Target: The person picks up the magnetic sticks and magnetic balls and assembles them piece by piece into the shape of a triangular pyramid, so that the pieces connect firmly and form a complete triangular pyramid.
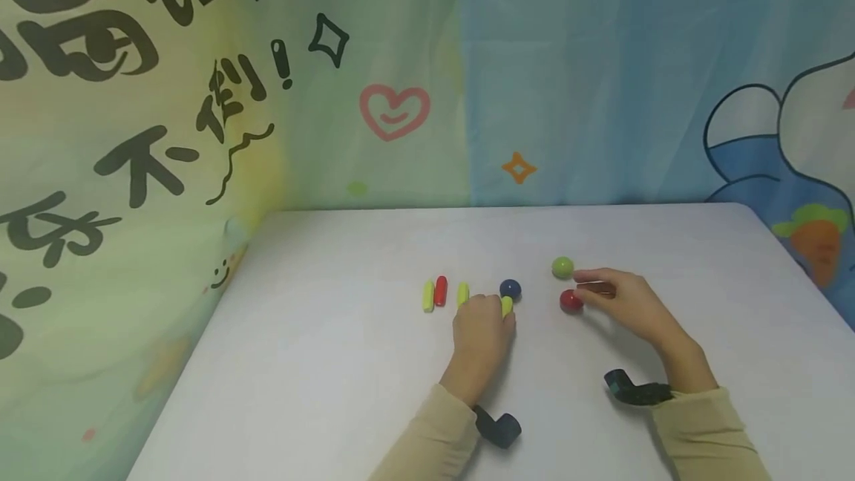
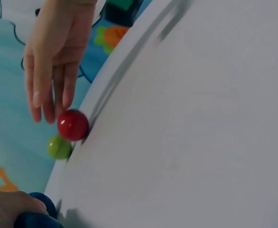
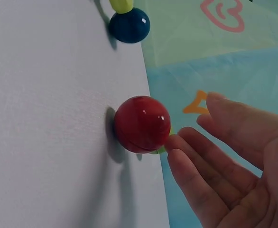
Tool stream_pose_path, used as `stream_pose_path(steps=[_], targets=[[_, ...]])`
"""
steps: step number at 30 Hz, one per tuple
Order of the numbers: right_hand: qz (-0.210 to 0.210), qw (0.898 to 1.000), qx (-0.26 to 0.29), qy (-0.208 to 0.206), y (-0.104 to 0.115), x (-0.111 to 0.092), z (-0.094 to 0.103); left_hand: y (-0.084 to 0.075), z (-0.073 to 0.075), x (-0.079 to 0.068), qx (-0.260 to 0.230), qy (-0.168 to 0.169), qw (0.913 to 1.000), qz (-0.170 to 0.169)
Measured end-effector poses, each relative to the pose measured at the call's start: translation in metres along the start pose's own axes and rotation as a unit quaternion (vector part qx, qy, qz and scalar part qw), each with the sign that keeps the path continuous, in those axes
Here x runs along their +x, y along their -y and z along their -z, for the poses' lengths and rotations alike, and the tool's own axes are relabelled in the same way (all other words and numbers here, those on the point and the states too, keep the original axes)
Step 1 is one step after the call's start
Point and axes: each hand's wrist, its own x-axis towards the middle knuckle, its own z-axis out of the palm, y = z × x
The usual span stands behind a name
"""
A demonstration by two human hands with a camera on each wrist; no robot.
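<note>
My left hand (image 1: 482, 329) grips a short yellow stick (image 1: 507, 306) with a dark blue ball (image 1: 510, 289) at its far end. A second dark blue ball (image 2: 37, 221) shows by the thumb in the left wrist view; the hand hides it in the head view. My right hand (image 1: 624, 303), fingers loosely extended, is beside a glossy red ball (image 1: 571, 301); its fingertips (image 3: 177, 142) are very close, and contact is hard to tell. Just behind sits a green ball (image 1: 562, 267), mostly covered by the red one in the right wrist view.
Left of my left hand lie a yellow stick (image 1: 428, 296), a red stick (image 1: 441, 291) and another yellow stick (image 1: 463, 294), partly behind the hand. All rest on a white table (image 1: 300, 362). A printed curtain (image 1: 588, 80) hangs along its back and left edges.
</note>
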Motion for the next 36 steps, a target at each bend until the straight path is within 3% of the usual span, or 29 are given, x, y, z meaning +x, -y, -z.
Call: stream_pose_path(steps=[7, 20, 27, 32, 36], targets=[[0.000, 1.000, -0.008, -0.002, -0.002, 0.002, -0.003, 0.011, 0.001, 0.006, -0.027, -0.011, 0.9994, 0.018], [0.006, 1.000, -0.014, 0.000, 0.001, 0.003, -0.004, 0.010, 0.012, 0.002, -0.079, 0.037, 0.9962, 0.008], [0.036, 0.999, -0.030, -0.020, 0.021, 0.000, -0.011, 0.016, 0.014, 0.005, -0.102, 0.047, 0.9937, 0.000], [0.086, 0.994, -0.068, 0.008, 0.039, 0.003, -0.031, 0.029, 0.020, 0.007, -0.069, 0.026, 0.9972, -0.012], [0.105, 0.993, -0.049, 0.032, 0.045, 0.005, -0.044, 0.037, 0.023, 0.008, -0.042, 0.038, 0.9980, -0.029]])
